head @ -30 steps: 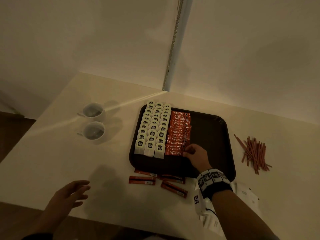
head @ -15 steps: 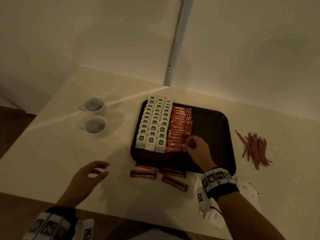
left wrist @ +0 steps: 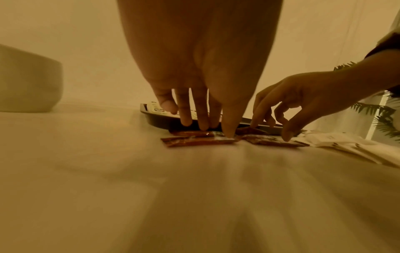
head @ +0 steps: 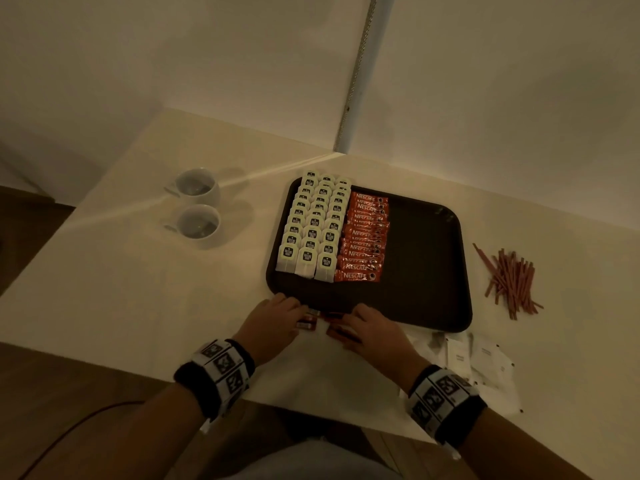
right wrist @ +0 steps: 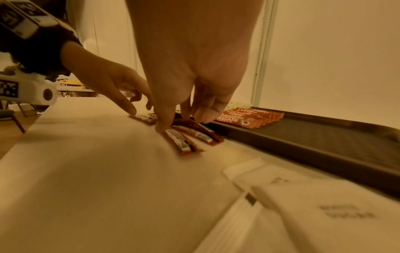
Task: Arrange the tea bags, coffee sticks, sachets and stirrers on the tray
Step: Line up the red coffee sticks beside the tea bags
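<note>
A dark tray (head: 426, 265) holds three rows of white tea bags (head: 311, 230) and a column of orange coffee sticks (head: 365, 237); its right half is bare. Several loose coffee sticks (head: 308, 322) lie flat on the table against the tray's front edge. My left hand (head: 291, 310) touches the left ones with straight fingers and its thumb tip (left wrist: 229, 135). My right hand (head: 353, 320) curls over the right ones (right wrist: 188, 137), with the thumb on the near side and the fingers on the tray side. Red stirrers (head: 509, 278) lie right of the tray. White sachets (head: 474, 358) lie at the front right.
Two white cups (head: 197, 188) (head: 199, 221) stand left of the tray. A wall and a pale vertical post (head: 356, 81) close off the far side. The table's front edge runs just below my wrists. A red cable (head: 69, 434) lies on the floor.
My right hand left the coffee row on the tray and came back to the loose sticks at the front edge. My left hand moved right and forward from the table front onto the same sticks.
</note>
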A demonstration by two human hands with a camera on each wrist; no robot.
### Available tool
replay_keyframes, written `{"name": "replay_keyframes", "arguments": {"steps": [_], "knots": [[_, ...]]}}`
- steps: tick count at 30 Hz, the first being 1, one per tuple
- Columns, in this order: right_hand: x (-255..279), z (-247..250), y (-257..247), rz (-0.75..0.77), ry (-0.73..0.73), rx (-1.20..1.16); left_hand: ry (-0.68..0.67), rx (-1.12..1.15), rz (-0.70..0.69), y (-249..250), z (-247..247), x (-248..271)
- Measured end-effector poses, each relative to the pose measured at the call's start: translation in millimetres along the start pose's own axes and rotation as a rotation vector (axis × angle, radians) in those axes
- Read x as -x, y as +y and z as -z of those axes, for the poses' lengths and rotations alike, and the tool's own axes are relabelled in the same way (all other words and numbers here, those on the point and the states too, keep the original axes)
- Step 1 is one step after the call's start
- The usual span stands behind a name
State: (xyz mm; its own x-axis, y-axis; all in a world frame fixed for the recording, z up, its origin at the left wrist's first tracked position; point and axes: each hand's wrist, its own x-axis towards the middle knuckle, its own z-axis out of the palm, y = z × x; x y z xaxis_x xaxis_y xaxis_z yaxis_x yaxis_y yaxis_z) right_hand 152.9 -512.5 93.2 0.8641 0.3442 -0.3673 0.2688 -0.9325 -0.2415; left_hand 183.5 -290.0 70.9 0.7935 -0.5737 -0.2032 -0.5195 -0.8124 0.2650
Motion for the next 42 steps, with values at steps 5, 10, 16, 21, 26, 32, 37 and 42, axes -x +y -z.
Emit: {"name": "replay_keyframes", "arguments": {"steps": [5, 10, 16, 21, 26, 32, 37, 42], "knots": [[3, -13, -2, -0.096, -0.042, 0.015, -0.025, -0.074, -0.001, -1, -3, 6], [10, -15, -4, -0.036, 0.033, 0.013, -0.011, 0.036, 0.025, 0, -8, 4], [9, -14, -7, -0.064, -0.001, -0.021, -0.040, 0.052, 0.040, -5, -5, 4], [4, -16, -5, -0.018, 0.001, 0.097, -0.091, 0.059, 0.030, -7, -9, 4], [7, -21, -7, 0.027, -0.049, 0.094, -0.186, 0.091, 0.115, -2, -10, 5], [3, -15, -9, 0.041, -0.091, 0.076, -0.258, 0.010, 0.143, -1, -5, 3], [-17, 18, -16, -0.062, -0.090, -0.332, -0.057, 0.463, 0.144, 2, 27, 0], [-31, 91, -28, -0.129, 0.063, -1.211, 0.278, 1.154, 0.198, 10, 69, -24]]}}
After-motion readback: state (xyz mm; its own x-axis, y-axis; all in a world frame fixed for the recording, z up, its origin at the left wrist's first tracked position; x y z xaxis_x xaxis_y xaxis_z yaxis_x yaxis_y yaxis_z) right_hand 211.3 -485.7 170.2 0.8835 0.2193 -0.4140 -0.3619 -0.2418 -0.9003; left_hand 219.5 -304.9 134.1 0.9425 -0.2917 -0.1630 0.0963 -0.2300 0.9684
